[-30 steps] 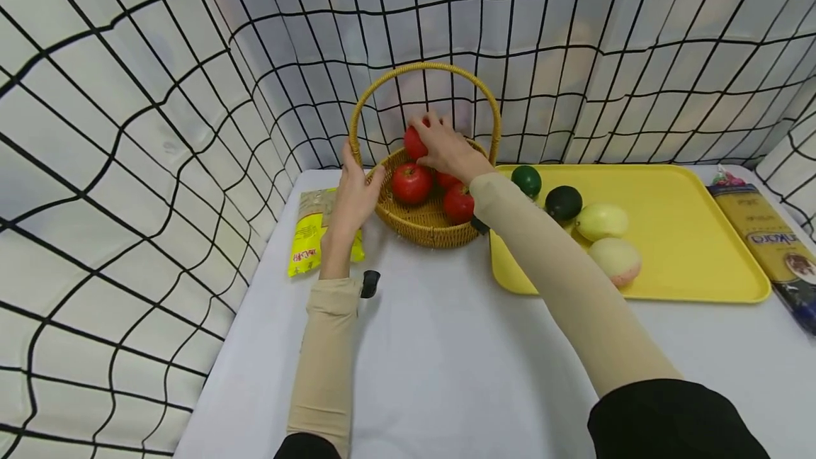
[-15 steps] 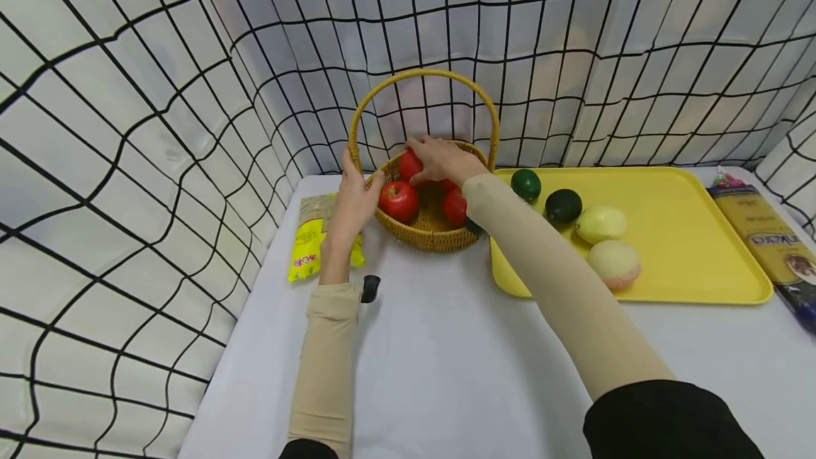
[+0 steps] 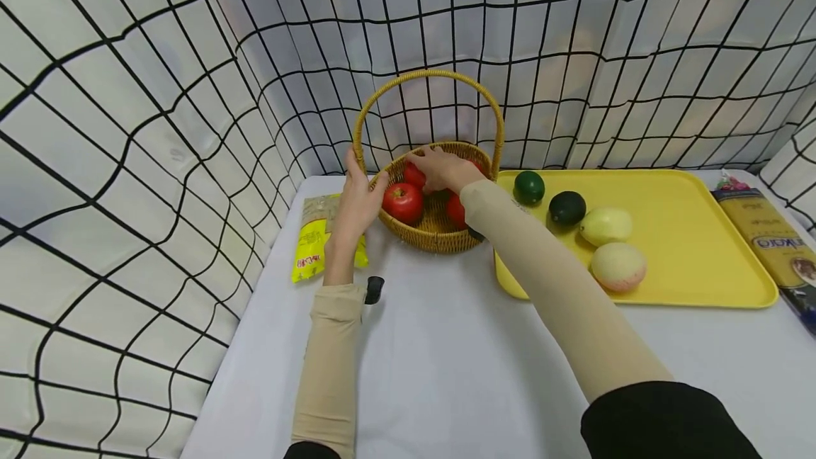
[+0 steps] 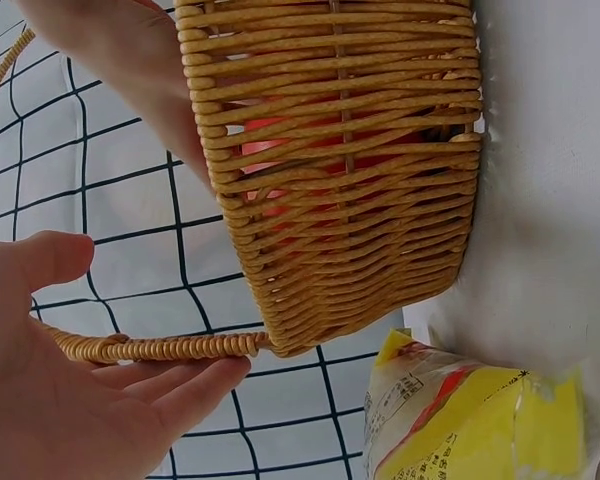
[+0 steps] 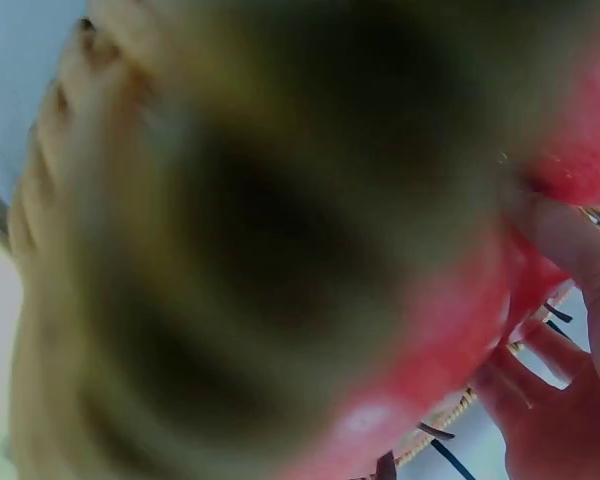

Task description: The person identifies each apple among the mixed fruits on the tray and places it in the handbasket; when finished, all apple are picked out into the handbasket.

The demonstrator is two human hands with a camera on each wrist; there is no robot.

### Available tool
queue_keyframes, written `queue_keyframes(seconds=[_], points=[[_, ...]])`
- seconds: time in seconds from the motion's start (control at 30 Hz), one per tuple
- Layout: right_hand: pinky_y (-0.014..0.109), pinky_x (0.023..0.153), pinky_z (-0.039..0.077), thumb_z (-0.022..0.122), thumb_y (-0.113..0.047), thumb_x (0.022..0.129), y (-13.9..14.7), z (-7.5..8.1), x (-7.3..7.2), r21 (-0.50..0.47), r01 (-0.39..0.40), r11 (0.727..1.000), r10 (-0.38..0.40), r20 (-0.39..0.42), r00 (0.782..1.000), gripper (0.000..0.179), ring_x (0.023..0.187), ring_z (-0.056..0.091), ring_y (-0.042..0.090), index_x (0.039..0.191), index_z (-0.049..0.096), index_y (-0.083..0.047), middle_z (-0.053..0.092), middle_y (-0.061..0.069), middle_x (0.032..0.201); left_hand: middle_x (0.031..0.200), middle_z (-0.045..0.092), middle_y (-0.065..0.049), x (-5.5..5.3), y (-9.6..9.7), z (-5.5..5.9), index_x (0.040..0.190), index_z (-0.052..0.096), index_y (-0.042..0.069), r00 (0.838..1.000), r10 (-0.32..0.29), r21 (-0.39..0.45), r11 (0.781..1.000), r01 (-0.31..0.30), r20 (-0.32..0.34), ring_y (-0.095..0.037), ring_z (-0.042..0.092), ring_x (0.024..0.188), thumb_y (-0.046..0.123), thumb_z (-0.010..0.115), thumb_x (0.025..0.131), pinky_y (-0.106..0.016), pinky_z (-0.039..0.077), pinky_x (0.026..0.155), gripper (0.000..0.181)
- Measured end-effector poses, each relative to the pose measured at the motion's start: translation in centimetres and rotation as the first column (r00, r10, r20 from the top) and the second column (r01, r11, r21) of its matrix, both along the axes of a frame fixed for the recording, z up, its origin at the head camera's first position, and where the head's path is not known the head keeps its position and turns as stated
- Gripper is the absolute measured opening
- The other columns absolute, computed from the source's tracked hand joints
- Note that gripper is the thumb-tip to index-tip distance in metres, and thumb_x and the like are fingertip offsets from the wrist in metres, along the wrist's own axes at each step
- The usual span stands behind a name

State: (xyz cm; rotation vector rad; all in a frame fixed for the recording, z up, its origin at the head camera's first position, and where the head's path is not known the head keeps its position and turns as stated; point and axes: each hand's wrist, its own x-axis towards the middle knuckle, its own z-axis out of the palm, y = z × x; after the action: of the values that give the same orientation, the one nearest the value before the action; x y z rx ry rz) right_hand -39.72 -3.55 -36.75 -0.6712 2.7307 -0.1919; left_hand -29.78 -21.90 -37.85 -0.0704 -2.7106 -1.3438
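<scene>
A wicker basket (image 3: 433,241) with a tall arched handle holds several red apples. Inside it, my right hand (image 3: 446,168) grips one red apple (image 3: 414,174) near the back left. In the right wrist view, thumb and fingers of that hand (image 5: 570,420) lie on either side of a red apple (image 5: 528,275); the blurred basket rim covers much of this view. Another apple (image 3: 403,204) sits at the basket's front left. My left hand (image 3: 355,204) is at the left foot of the handle, its fingers extended behind the handle (image 4: 180,347) and the thumb apart.
A yellow packet (image 3: 311,250) lies left of the basket. To the right stands a yellow tray (image 3: 701,232) with two dark green fruits, a pale yellow one and a peach (image 3: 618,266). A brown-and-blue packet (image 3: 771,239) lies beyond it. Black netting lines the back and left.
My right hand has gone down from above the rim into the basket with its apple. The front left apple has shifted left and forward. My left hand stays at the handle.
</scene>
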Motion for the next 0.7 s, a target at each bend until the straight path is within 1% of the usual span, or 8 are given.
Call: queue_keyframes(seconds=[0.2, 0.37, 0.43, 0.53, 0.63, 0.7], points=[[0.059, 0.128, 0.022, 0.064, -0.028, 0.101, 0.0, 0.0, 0.2, 0.032, -0.024, 0.999, 0.023, 0.024, 0.999, 0.082, 0.161, 0.014, 0.037, 0.166, 0.015, -0.023, 0.011, 0.013, 0.174, 0.174, 0.009, -0.018, 0.0, 0.1, -0.3, 0.165, -0.011, 0.018, 1.0, -0.001, 0.004, 1.0, 0.001, -0.014, -0.036, 0.025, 0.158, 0.044, 0.045, 0.107, -0.052, 0.025, 0.129, 0.084], [0.057, 0.129, 0.022, 0.064, -0.03, 0.102, 0.3, 0.7, 0.4, 0.034, -0.028, 0.999, 0.027, 0.034, 0.999, 0.08, 0.161, 0.016, 0.035, 0.166, 0.017, -0.021, 0.014, 0.013, 0.173, 0.174, 0.009, -0.017, 0.0, 0.1, -0.2, 0.165, -0.012, 0.021, 1.0, -0.001, 0.001, 1.0, 0.001, -0.001, -0.036, 0.024, 0.158, 0.046, 0.044, 0.107, -0.052, 0.025, 0.129, 0.084], [0.056, 0.129, 0.023, 0.062, -0.031, 0.102, 0.4, 0.9, 0.4, 0.034, -0.035, 0.999, 0.035, 0.021, 0.999, 0.077, 0.16, 0.018, 0.034, 0.165, 0.019, -0.019, 0.017, 0.014, 0.172, 0.174, 0.009, -0.017, 0.0, 0.1, -0.2, 0.165, -0.013, 0.021, 1.0, -0.002, 0.002, 1.0, 0.002, 0.003, -0.036, 0.023, 0.158, 0.045, 0.044, 0.108, -0.053, 0.025, 0.129, 0.084], [0.053, 0.128, 0.027, 0.06, -0.033, 0.104, 0.8, 1.5, 0.6, 0.031, -0.055, 0.998, 0.056, -0.024, 0.998, 0.07, 0.157, 0.025, 0.035, 0.163, 0.026, -0.015, 0.026, 0.016, 0.168, 0.174, 0.008, -0.016, 0.1, 0.1, -0.1, 0.164, -0.015, 0.021, 1.0, -0.005, 0.002, 1.0, 0.005, 0.008, -0.036, 0.022, 0.159, 0.045, 0.044, 0.108, -0.053, 0.024, 0.129, 0.085], [0.053, 0.125, 0.032, 0.058, -0.034, 0.105, 1.3, 2.3, 1.3, 0.012, -0.066, 0.998, 0.067, -0.069, 0.995, 0.064, 0.153, 0.033, 0.034, 0.16, 0.033, -0.015, 0.035, 0.015, 0.164, 0.174, 0.007, -0.016, 0.2, 0.1, -0.1, 0.164, -0.015, 0.021, 1.0, -0.004, 0.003, 1.0, 0.004, 0.01, -0.036, 0.021, 0.159, 0.044, 0.044, 0.108, -0.053, 0.023, 0.129, 0.085], [0.054, 0.125, 0.033, 0.057, -0.036, 0.105, 1.8, 2.8, 2.1, -0.015, -0.062, 0.998, 0.061, -0.087, 0.994, 0.06, 0.153, 0.034, 0.033, 0.158, 0.036, -0.016, 0.036, 0.014, 0.164, 0.174, 0.006, -0.016, 0.1, 0.1, -0.2, 0.164, -0.015, 0.021, 1.0, -0.004, 0.001, 1.0, 0.004, 0.011, -0.036, 0.021, 0.159, 0.044, 0.044, 0.108, -0.053, 0.023, 0.129, 0.085]])
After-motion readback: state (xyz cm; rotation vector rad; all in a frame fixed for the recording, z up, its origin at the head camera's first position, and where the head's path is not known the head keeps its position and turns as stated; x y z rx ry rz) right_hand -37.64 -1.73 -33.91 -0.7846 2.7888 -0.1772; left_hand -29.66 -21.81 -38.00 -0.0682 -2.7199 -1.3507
